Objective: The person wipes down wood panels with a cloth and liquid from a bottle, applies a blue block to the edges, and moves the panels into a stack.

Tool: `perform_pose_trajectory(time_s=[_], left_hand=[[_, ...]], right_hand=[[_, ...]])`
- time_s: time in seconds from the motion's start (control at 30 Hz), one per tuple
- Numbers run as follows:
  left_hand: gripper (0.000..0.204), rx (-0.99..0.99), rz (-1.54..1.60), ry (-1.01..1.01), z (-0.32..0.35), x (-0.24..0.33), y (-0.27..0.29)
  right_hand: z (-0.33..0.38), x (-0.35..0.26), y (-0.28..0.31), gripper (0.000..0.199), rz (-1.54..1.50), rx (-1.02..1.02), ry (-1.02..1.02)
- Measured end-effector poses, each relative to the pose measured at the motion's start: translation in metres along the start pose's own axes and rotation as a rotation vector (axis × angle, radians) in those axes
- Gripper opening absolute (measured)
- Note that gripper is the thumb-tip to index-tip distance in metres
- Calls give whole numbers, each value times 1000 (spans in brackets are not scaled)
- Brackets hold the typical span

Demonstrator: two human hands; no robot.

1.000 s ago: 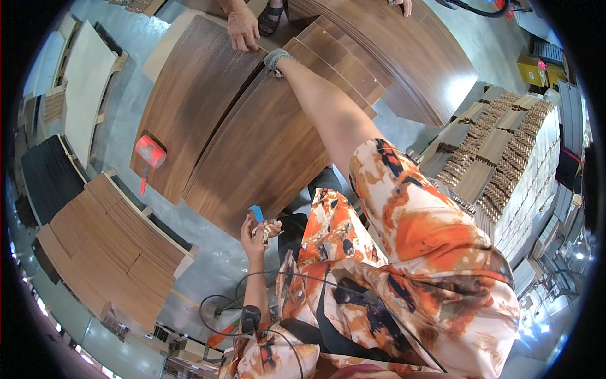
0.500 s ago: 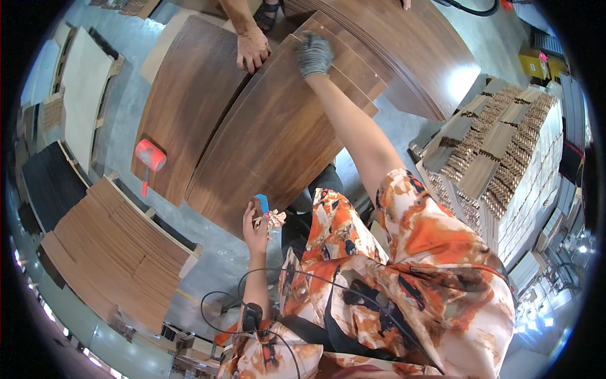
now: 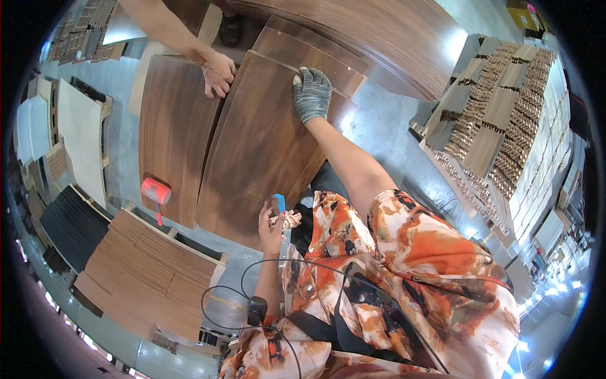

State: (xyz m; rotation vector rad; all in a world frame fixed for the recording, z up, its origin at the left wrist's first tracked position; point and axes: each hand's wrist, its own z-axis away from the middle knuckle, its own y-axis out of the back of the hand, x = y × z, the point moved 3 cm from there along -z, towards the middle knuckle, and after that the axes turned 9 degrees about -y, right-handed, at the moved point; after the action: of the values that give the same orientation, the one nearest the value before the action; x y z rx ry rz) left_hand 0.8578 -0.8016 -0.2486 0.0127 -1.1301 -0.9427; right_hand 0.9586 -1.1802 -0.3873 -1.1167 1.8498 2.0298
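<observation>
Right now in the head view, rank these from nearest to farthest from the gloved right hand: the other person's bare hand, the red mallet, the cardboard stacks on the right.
From the right hand:
1. Bare hand, just to its left on the next dark panel.
2. Cardboard stacks, to the right across the floor.
3. Red mallet, lower left at the panel's near end.
Two and three are close; the mallet looks slightly farther.
</observation>
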Motion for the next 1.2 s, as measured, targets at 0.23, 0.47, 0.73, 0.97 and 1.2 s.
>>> perform_pose_trajectory(time_s=[0.23, 0.47, 0.73, 0.97, 1.2], left_hand=[[34, -5, -28, -39, -17, 4, -1], [35, -11, -11, 8, -18, 2, -3], [35, -18, -94, 10, -20, 12, -1], [34, -6, -82, 40, -17, 5, -3], [36, 51, -131, -61, -2, 2, 14]], right_hand=[[-3, 3, -1, 35, -16, -78, -75], [-3, 2, 2, 32, 0, 11, -36], [-2, 2, -1, 34, -3, -54, -55], [-3, 1, -1, 32, 39, 15, -39], [0, 0, -2, 35, 3, -47, -37]])
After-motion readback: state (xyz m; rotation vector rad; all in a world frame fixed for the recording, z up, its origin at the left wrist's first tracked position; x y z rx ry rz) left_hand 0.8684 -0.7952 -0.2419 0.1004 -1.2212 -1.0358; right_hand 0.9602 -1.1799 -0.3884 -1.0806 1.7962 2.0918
